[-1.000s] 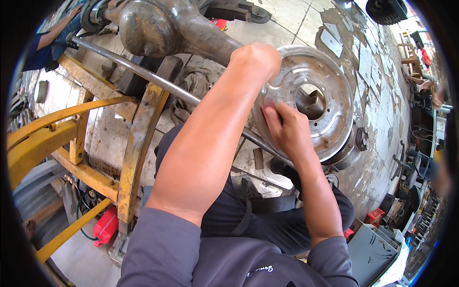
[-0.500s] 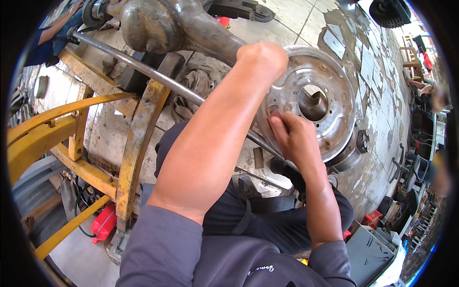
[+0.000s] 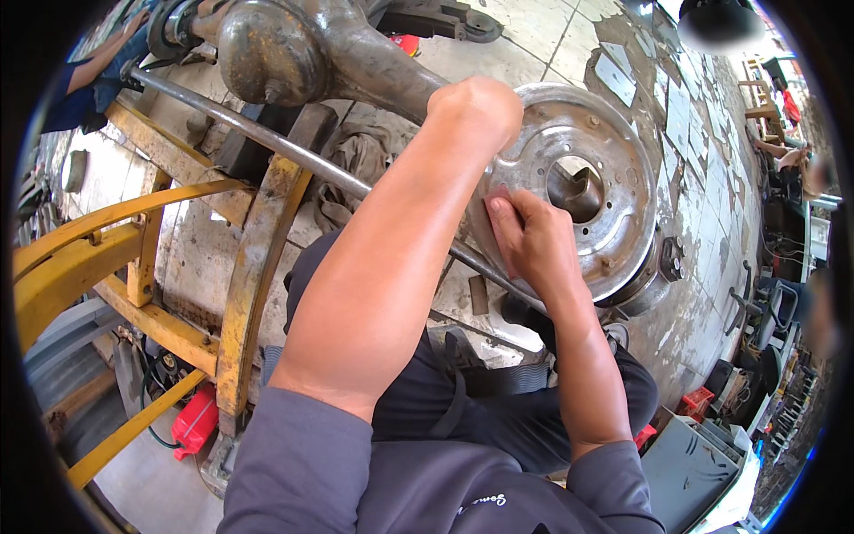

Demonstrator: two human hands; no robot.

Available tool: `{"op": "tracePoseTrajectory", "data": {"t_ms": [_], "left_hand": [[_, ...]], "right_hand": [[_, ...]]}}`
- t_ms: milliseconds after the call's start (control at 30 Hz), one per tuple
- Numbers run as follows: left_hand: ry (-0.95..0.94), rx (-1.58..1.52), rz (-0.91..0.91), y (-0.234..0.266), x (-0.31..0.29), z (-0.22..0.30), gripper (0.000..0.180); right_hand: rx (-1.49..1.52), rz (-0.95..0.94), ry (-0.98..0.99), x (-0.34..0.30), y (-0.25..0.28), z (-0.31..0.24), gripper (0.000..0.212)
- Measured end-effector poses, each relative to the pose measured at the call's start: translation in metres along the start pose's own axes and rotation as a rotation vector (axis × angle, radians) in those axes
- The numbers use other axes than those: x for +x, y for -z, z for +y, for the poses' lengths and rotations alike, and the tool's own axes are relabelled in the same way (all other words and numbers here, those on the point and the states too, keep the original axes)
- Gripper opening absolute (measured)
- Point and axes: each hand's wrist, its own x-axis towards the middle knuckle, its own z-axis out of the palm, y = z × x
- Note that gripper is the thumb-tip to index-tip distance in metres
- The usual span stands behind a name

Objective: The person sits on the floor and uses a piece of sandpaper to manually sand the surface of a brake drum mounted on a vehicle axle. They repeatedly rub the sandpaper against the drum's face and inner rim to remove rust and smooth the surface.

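Observation:
A round metal brake backing plate [image 3: 617, 147], with a large centre hole and small bolt holes around it, stands in front of me, its face toward me. My right hand [image 3: 539, 236] is closed on a folded reddish-brown piece of sandpaper [image 3: 501, 230], pressed to the plate's lower left face. At the upper left rim is my left hand [image 3: 480, 100], wrist bent; its fingers are hidden from view. The rusty axle housing [image 3: 276, 53] runs behind that hand toward the plate.
A long steel bar [image 3: 267, 133] slants under my left forearm. The yellow metal frame [image 3: 169, 325] stands at left, with a red container [image 3: 197, 420] below. A grey rag [image 3: 360, 165] lies near the axle. Broken tiles [image 3: 680, 125] cover the right floor. Another person's arm [image 3: 102, 62] shows far left.
My right hand has moved slightly up and left over the plate, and more of the sandpaper shows. The whole view has shifted a little; my left hand stays at the rim.

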Motion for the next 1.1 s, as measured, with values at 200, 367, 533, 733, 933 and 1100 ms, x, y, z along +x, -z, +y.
{"op": "tracePoseTrajectory", "data": {"t_ms": [200,367,533,733,933,1100], "left_hand": [[0.008,-0.031,0.006,0.001,-0.001,0.001,0.033],[0.061,-0.028,0.012,-0.001,0.001,0.003,0.03],[-0.001,0.004,-0.016,-0.002,0.005,0.0,0.032],[0.007,0.019,-0.014,0.0,0.004,-0.001,0.029],[0.051,-0.037,0.045,0.001,-0.01,0.007,0.029],[0.016,-0.025,0.035,-0.004,0.001,0.001,0.028]], "right_hand": [[-0.022,-0.108,-0.091,-0.007,0.015,-0.001,0.028],[-0.014,-0.039,-0.044,-0.005,0.006,-0.001,0.027],[-0.036,-0.146,-0.045,-0.015,0.021,0.002,0.027],[-0.045,-0.128,-0.064,-0.01,0.027,-0.005,0.028],[-0.224,-0.124,0.05,-0.008,0.037,0.003,0.02],[-0.299,-0.09,0.274,-0.01,0.029,0.009,0.013]]}}
